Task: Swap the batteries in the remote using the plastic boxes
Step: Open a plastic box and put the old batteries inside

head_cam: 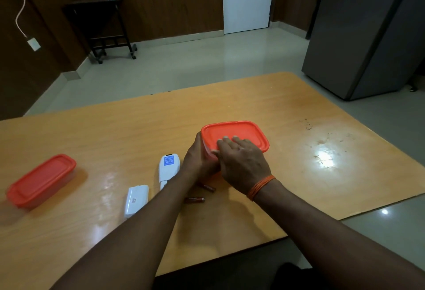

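A clear plastic box with an orange lid [243, 132] stands at the middle of the wooden table [138, 128]. My left hand [199, 159] grips its near left side. My right hand [241, 163] lies on the lid, fingertips at the near left corner of the rim. A white remote [167, 166] lies face down just left of my left hand, its battery end toward me. Its white back cover [136, 200] lies apart, nearer to me. Two dark red batteries [208, 187] [195, 199] lie loose on the table under my wrists. A second orange-lidded box [40, 180] rests far left.
The table's near edge runs under my forearms, its right edge slanting away. A grey fridge [368, 32] stands beyond the far right corner. A dark wheeled side table [101, 27] with a small white pot stands by the back wall, and a white door is behind.
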